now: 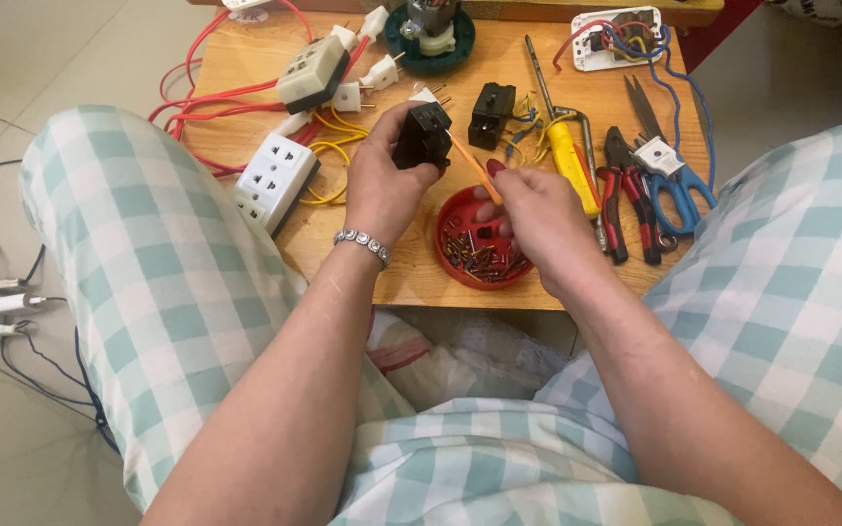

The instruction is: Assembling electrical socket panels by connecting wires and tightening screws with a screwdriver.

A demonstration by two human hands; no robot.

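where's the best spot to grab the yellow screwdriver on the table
Grip the yellow handle around its middle, coming from above. The screwdriver lies flat on the table, its thin metal shaft pointing away. Pliers lie close on its right and the right hand covers its near end, so a top-down pinch probably fits best.

Just under the right hand (536, 216) sits a red dish of screws (479, 255), blocking any drop straight down. To its right, pliers (626, 195), scissors (669, 166) and a yellow-handled tool (569, 161) crowd the wooden table (401, 282). Left of the left hand (382, 185), a white socket strip (275, 180) and red wires (197, 97) bar the way. Beyond both hands a second black part (491, 115) stands, seemingly apart. Bare wood lies near the table's front edge, below the left wrist.
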